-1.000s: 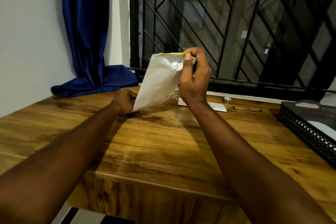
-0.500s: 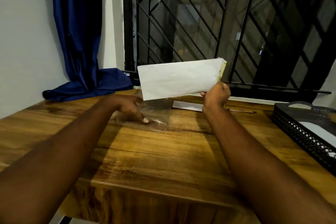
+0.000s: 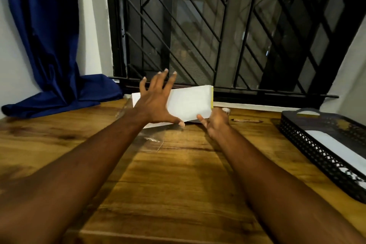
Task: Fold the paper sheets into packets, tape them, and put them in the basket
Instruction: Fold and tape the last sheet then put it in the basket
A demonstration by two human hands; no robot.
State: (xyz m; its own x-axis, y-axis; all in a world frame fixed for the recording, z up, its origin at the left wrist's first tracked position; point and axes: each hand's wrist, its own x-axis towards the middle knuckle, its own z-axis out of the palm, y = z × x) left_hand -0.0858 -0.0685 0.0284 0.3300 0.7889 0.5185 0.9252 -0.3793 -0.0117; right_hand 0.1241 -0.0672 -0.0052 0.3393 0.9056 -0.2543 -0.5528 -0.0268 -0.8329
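A white folded paper packet [image 3: 190, 103] with a yellow strip along its right edge stands tilted above the far side of the wooden table [image 3: 178, 174]. My right hand [image 3: 215, 123] grips its lower right corner, thumb in front and fingers hidden behind. My left hand [image 3: 156, 103] is spread flat with straight fingers over the packet's left half, and its thumb tip touches the lower edge. The black perforated basket [image 3: 309, 144] sits at the right edge with a white packet [image 3: 340, 150] lying inside.
A clear plastic sheet [image 3: 152, 138] lies on the table under the packet. A small tape roll [image 3: 226, 109] and a pen [image 3: 246, 120] lie behind my right hand. A blue curtain [image 3: 49, 45] hangs at the back left, beside a black window grille [image 3: 198, 25].
The packet came down from in front of the window toward the table. My left hand left the plastic sheet and spread over the packet's front. My right hand kept its grip.
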